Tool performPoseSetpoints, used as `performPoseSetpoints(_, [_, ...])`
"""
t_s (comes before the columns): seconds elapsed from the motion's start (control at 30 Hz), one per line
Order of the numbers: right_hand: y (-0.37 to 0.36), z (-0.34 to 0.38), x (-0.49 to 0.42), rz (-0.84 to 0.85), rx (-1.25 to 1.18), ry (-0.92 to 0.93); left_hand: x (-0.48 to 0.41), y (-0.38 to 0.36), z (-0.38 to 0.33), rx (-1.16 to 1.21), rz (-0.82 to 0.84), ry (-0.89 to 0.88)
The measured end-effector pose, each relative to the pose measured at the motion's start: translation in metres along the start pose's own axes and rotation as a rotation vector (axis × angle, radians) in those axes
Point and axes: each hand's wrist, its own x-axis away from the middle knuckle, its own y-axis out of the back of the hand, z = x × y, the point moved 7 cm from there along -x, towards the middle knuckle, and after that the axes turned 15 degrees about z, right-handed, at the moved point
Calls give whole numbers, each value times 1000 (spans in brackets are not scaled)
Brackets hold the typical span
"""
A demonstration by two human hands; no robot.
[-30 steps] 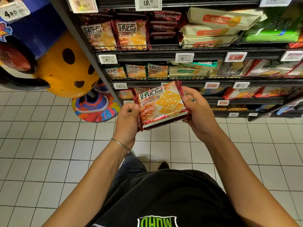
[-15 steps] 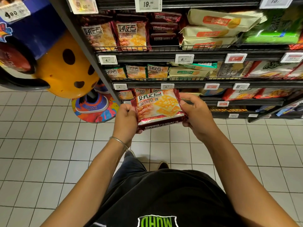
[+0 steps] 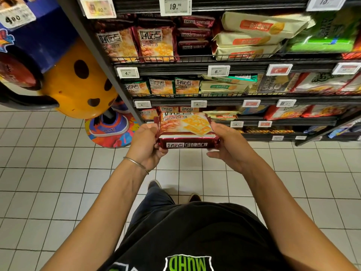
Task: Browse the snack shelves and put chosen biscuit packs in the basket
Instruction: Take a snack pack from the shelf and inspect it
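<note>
A maroon biscuit pack (image 3: 186,132) with yellow crackers printed on its face is held in front of the lower shelves, tipped so its long side edge with white lettering faces me. My left hand (image 3: 145,146) grips its left end, fingers curled round it. My right hand (image 3: 227,146) holds the right end, thumb on top and fingers underneath. Matching packs (image 3: 157,44) stand on the upper shelf. No basket is in view.
Black wire shelves (image 3: 214,70) with price tags carry cream (image 3: 252,38), green (image 3: 322,39) and red biscuit packs. A yellow spotted display figure (image 3: 78,83) on a colourful base (image 3: 111,132) stands left of the shelf post. White tiled floor (image 3: 48,182) lies below.
The pack has tipped forward and dropped slightly, so its side edge now faces me instead of its front. Both hands stayed on its ends and moved down with it.
</note>
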Motion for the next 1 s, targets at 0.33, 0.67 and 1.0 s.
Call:
performPoseSetpoints(0.33, [-5, 7, 4, 37, -19, 160, 2, 2, -2, -178, 47, -80])
performPoseSetpoints(0.67, [-11, 13, -4, 82, 99, 226, 9, 3, -2, -184, 221, -96])
performPoseSetpoints(1.0, [-8, 4, -5, 60, 25, 182, 11, -1, 5, -146, 277, -102])
